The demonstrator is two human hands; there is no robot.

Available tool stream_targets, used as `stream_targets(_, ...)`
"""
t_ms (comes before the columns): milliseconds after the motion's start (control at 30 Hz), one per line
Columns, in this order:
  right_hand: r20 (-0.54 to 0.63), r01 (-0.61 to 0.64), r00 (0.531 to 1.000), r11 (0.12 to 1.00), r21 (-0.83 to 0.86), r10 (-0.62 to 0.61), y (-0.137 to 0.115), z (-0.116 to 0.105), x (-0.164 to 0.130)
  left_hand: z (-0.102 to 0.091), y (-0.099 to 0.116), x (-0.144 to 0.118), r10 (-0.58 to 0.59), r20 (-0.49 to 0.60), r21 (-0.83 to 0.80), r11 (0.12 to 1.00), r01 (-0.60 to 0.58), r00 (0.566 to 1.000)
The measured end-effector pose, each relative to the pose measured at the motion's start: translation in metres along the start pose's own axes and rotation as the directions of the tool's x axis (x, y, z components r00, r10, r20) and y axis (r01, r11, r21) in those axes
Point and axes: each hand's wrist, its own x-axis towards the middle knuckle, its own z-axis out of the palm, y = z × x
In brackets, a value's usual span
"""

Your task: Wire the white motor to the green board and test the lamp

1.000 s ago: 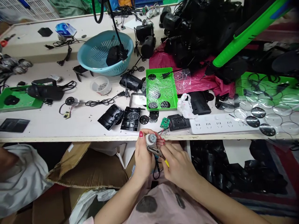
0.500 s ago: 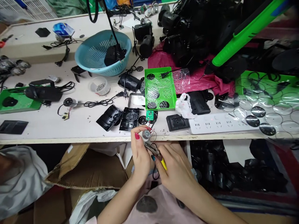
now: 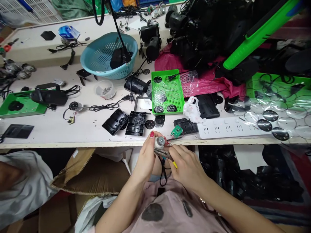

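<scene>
Just past the bench's front edge, my left hand (image 3: 145, 158) grips a small motor (image 3: 159, 141), a pale cylinder with a grey metal end facing up. My right hand (image 3: 187, 165) is closed around pliers (image 3: 160, 152) with yellow on the handle. Their metal jaws lie against or right beside the motor's lower side; whether they pinch anything is not clear. Thin red wires run near my fingers toward a green circuit board (image 3: 177, 131) by the bench edge. A black cord (image 3: 163, 174) hangs below my hands.
Black housing halves (image 3: 135, 123) lie left of my hands. Behind them are a green tray (image 3: 167, 92), a cup of screws (image 3: 105, 90) and a blue basket (image 3: 109, 56). A white power strip (image 3: 233, 127) stands right. A green-handled tool (image 3: 257, 37) hangs upper right. Another person's sleeve (image 3: 24, 184) shows left.
The motor and both hands have shifted slightly right. The green circuit board has moved right and toward the bench edge, and now lies tilted. The pliers' jaws sit flatter beneath the motor.
</scene>
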Motion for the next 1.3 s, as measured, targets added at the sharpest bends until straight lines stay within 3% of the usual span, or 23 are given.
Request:
stream_targets(67, 0.012, -0.003, 1.000, 0.998, 0.060, 0.002, 0.000, 0.000, 0.002, 0.000, 0.000, 0.002, -0.019, 0.018, -0.054, 0.998, 0.020, 1.000)
stream_targets(167, 0.030, -0.061, 0.998, 0.978, 0.199, 0.056, -0.009, -0.002, 0.002, 0.003, -0.005, 0.003, 0.136, -0.133, -0.022, 0.990, -0.140, 0.982)
stream_targets(267, 0.038, -0.133, 0.991, 0.955, 0.267, 0.127, -0.023, -0.004, 0.000, 0.009, -0.010, 0.001, 0.344, -0.259, 0.121, 0.939, -0.322, 0.903)
stream_targets(367, 0.055, -0.153, 0.988, 0.934, 0.323, 0.143, -0.029, -0.003, -0.002, 0.013, -0.012, -0.002, 0.494, -0.295, 0.223, 0.868, -0.443, 0.818)
stream_targets(433, 0.055, -0.137, 0.990, 0.945, 0.295, 0.126, -0.028, -0.002, -0.004, 0.014, -0.011, -0.004, 0.533, -0.289, 0.243, 0.844, -0.478, 0.795)
stream_targets(533, 0.038, -0.103, 0.994, 0.981, 0.165, 0.098, -0.021, 0.001, -0.005, 0.011, -0.006, -0.004, 0.442, -0.252, 0.254, 0.888, -0.383, 0.861)
stream_targets(633, 0.029, -0.073, 0.997, 0.996, 0.058, 0.071, -0.010, 0.003, -0.003, 0.003, -0.002, -0.001, 0.181, -0.148, 0.193, 0.969, -0.151, 0.972)
stream_targets(700, 0.019, -0.050, 0.999, 0.999, 0.016, 0.049, -0.004, 0.004, -0.001, -0.001, -0.001, 0.002, 0.035, -0.048, 0.093, 0.995, -0.030, 0.998)
stream_targets(767, 0.005, -0.031, 1.000, 0.998, 0.048, 0.031, -0.003, 0.005, 0.001, -0.001, -0.002, 0.004, -0.008, -0.018, 0.014, 1.000, 0.008, 1.000)
stream_targets(867, 0.001, -0.067, 0.998, 0.976, 0.208, 0.068, -0.010, 0.005, 0.002, 0.003, -0.007, 0.003, 0.093, -0.161, 0.027, 0.996, -0.090, 0.982)
stream_targets(967, 0.054, -0.154, 0.988, 0.917, 0.367, 0.144, -0.022, 0.004, -0.001, 0.008, -0.013, 0.000, 0.264, -0.300, 0.153, 0.962, -0.227, 0.917)
stream_targets(1133, 0.085, -0.188, 0.982, 0.900, 0.394, 0.168, -0.034, 0.004, -0.006, 0.013, -0.015, -0.004, 0.483, -0.289, 0.294, 0.867, -0.403, 0.827)
stream_targets(1233, 0.056, -0.152, 0.988, 0.942, 0.300, 0.142, -0.032, 0.005, -0.007, 0.012, -0.012, -0.006, 0.488, -0.282, 0.306, 0.862, -0.404, 0.826)
stream_targets(1300, 0.043, -0.113, 0.993, 0.970, 0.216, 0.106, -0.026, 0.007, -0.007, 0.008, -0.009, -0.006, 0.403, -0.262, 0.291, 0.899, -0.327, 0.877)
